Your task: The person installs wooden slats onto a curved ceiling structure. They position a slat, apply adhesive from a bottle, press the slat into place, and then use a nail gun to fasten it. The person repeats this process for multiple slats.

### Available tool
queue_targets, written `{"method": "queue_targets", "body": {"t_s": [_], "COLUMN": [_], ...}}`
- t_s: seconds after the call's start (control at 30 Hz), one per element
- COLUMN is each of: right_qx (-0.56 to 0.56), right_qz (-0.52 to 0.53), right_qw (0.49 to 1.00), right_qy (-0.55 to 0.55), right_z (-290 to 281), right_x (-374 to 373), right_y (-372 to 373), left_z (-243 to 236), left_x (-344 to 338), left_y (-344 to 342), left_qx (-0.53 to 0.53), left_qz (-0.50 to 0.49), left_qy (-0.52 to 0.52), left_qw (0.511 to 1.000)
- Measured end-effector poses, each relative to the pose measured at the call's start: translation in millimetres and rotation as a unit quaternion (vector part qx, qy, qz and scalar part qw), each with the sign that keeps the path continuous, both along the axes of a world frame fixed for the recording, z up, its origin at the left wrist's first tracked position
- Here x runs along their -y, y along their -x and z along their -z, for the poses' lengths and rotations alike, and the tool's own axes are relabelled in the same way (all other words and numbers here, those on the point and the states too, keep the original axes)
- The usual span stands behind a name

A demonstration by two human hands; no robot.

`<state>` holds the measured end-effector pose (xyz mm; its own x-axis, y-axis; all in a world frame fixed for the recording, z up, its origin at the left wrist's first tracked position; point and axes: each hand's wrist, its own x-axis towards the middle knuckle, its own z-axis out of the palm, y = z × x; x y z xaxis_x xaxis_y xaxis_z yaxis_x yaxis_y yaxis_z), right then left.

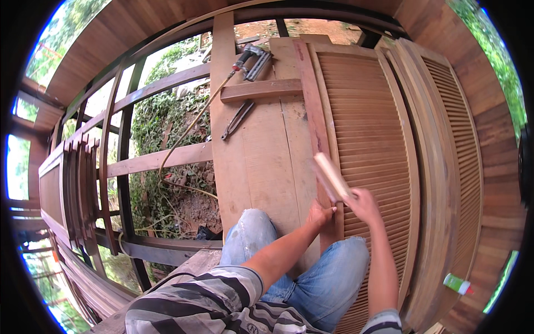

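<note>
Shirt; pincers, nailer left of block

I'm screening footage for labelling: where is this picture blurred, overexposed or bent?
Head view: motion blur on the wooden block in the right hand; washed-out daylight along the left rim; the long edges of the louvred panel bowed by the fisheye; corners black; the nail gun comparatively clear.

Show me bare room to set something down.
Tan wooden planks lie bare between the dark metal pincers, the left knee in blue denim and the long reddish wooden batten. Crowded: around the silver-black nail gun, and at the left hand and right hand.
</note>
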<state>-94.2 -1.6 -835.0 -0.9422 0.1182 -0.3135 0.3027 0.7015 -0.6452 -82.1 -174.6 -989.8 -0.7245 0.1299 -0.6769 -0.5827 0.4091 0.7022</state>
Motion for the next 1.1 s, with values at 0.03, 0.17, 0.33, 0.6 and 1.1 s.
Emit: {"method": "queue_targets", "body": {"t_s": [0.03,0.17,0.33,0.6,1.1], "right_qx": [0.082,0.228,0.137,-0.156,0.206], "right_qz": [-0.037,0.087,0.247,-0.080,-0.116], "right_qw": [0.996,0.952,0.923,0.961,0.893], "right_qy": [0.028,0.185,0.260,-0.212,-0.382], "right_z": [2,10,3,-1,58], "right_x": [8,81,153,154,59], "right_y": [40,162,230,273,307], "left_z": [-10,-50,-65,-63,-31], "left_x": [-8,-14,-17,-4,23], "left_y": [1,4,11,19,64], "left_qx": [0.026,0.078,0.121,0.173,0.203], "left_qz": [0.013,0.036,0.031,0.022,0.131], "left_qy": [0.010,0.031,0.041,0.015,-0.049], "left_qw": [1.000,0.996,0.991,0.985,0.969]}}
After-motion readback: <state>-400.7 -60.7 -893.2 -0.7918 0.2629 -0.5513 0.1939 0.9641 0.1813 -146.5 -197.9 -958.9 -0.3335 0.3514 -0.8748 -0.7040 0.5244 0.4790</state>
